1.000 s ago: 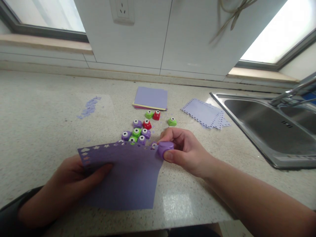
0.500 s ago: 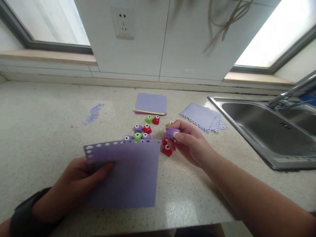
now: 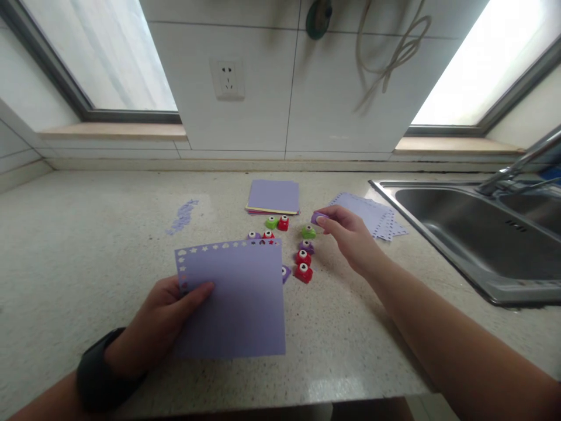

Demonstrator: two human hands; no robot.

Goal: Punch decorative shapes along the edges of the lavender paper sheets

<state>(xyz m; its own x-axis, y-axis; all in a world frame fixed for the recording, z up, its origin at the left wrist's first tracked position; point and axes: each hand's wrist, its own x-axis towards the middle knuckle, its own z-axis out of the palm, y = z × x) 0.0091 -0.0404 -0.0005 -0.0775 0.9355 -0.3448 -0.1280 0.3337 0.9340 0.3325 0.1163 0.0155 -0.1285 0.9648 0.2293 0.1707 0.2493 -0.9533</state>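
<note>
My left hand (image 3: 175, 313) pinches the left edge of a purple sheet of paper (image 3: 241, 304), thumb on top. Small shapes are punched along the sheet's top edge and down its upper left side. Between the thumb and fingers of my right hand (image 3: 344, 231) is a small purple craft punch (image 3: 319, 218), held just beyond a green punch (image 3: 308, 232). Below that one stand a purple punch (image 3: 306, 247) and two red punches (image 3: 303, 272) in a column. The sheet partly covers more punches, among them a purple one (image 3: 285, 273) at its right edge.
Behind the punches lies a stack of coloured paper (image 3: 274, 197). Sheets with punched edges (image 3: 363, 210) overlap near the steel sink (image 3: 438, 234). Purple paper scraps (image 3: 183, 217) are heaped at the left. A green and a red punch (image 3: 283, 223) stand before the stack.
My right hand has moved away from me and slightly right with the purple punch, uncovering punches beneath. The camera view has tilted up, and the held sheet sits a little further right in view.
</note>
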